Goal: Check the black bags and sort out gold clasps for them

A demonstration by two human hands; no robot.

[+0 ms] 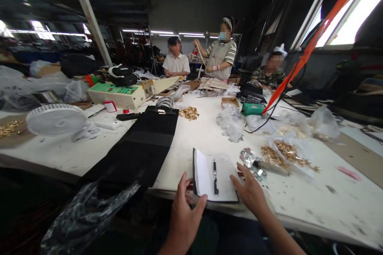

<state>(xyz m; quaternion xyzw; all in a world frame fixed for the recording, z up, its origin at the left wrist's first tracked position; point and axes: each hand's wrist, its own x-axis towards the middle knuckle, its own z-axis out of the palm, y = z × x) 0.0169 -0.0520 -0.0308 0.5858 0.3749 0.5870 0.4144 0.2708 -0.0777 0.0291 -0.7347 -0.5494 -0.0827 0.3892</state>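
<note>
An open notebook with white pages and a black cover (227, 183) lies at the near edge of the white, stained worktable (200, 135), with a slim black pen with pale bands (215, 177) resting loose on its right page. The left hand (187, 215) is spread at the notebook's near left corner, thumb well apart from the fingers; whether it presses on the cover, I cannot tell. The right hand (251, 191) is open too, fingers loosely curved beside the right edge of the page, with nothing in its hold.

The likeliest trouble, I judge, is the pen: nothing pins it, so a tilt of the notebook could roll it off the near side, past the table edge. The left pages stand partly raised, and might flop over the pen if the left hand lets the cover shift.

To the right, loose silver metal pieces (247, 157) and a heap of gold metal fittings (290, 153) lie near the right hand; a wide sweep outward could scatter them. To the left, crumpled clear plastic (89, 211) hangs over the near edge; a snagged sleeve could drag it and the long black fabric panel (143, 143) down.
</note>
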